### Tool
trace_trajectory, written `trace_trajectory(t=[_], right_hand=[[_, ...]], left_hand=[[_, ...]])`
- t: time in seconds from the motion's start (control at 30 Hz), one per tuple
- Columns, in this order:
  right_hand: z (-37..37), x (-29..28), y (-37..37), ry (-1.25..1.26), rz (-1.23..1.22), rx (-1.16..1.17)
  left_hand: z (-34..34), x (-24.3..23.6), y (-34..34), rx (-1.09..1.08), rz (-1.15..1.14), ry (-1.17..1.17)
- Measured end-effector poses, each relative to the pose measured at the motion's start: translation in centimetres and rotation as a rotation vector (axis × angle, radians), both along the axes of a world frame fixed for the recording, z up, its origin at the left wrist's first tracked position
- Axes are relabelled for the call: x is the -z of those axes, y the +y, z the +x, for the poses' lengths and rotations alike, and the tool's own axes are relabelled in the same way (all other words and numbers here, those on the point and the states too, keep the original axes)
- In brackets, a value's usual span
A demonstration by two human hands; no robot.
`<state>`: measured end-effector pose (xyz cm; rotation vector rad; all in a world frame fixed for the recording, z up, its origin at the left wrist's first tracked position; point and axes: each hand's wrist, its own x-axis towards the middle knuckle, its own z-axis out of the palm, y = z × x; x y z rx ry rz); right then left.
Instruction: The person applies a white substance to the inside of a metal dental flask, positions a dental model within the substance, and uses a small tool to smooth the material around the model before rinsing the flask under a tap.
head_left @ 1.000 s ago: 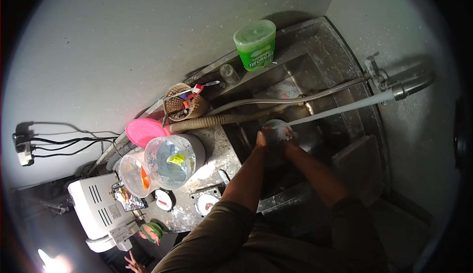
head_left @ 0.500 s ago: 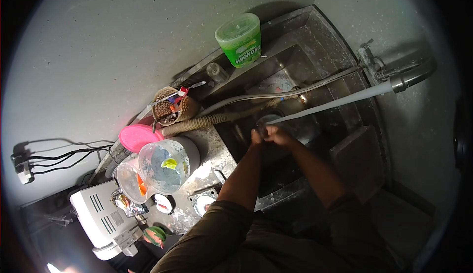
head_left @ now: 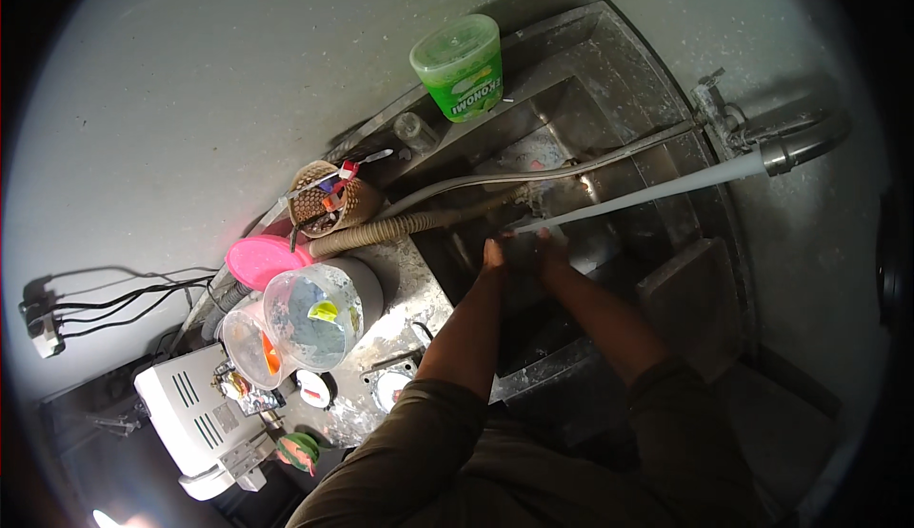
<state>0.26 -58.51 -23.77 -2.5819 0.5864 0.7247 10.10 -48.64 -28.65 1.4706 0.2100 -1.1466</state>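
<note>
Right between the fingers, water

Left hand and right hand in sink, tap at right, basket at left.

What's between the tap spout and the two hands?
A slanting stream of water, from the spout toward the left hand and right hand; the head view shows it.

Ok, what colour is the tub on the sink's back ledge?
The tub is bright green; head view.
</note>
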Motion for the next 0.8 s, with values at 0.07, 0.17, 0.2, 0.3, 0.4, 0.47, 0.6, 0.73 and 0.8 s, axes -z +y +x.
trace_trajectory(t=[0.07,0.17,0.2,0.3,0.4,0.47,0.6,0.73,0.8], right_hand=[[2.9,-2.4,1.1,0.117,0.245,-0.005],[4.1,-1.4,-0.3,-0.056,0.862,0.407],[5.4,-1.6,-0.8,0.056,0.663,0.167],[4.1,-0.8,-1.4,-0.188,0.965,0.349],[1.2,-0.4,-0.9,-0.281,0.838,0.221],[1.6,-4.7,-0.3,-0.069,0.160,-0.257],[2.6,-6.0,0.4,0.333,0.055,-0.307],[2.4,-5.1,-1.1,0.008,0.915,0.212],[1.8,-3.1,-0.8,-0.134,0.984,0.500]], left_hand=[[0.1,3.9,2.5,-0.196,-0.224,-0.093],[0.8,6.8,3.3,-0.085,-0.340,-0.478],[1.1,7.1,3.2,-0.036,-0.348,-0.601],[1.2,3.2,1.8,-0.289,-0.243,-0.030],[0.6,0.8,0.0,-0.396,-0.184,0.232],[1.5,1.4,0.7,-0.448,-0.169,0.282],[0.9,3.7,1.6,-0.257,-0.201,0.313],[1.0,6.1,3.5,-0.257,-0.562,0.037],[2.4,3.4,1.8,-0.168,-0.502,-0.083]])
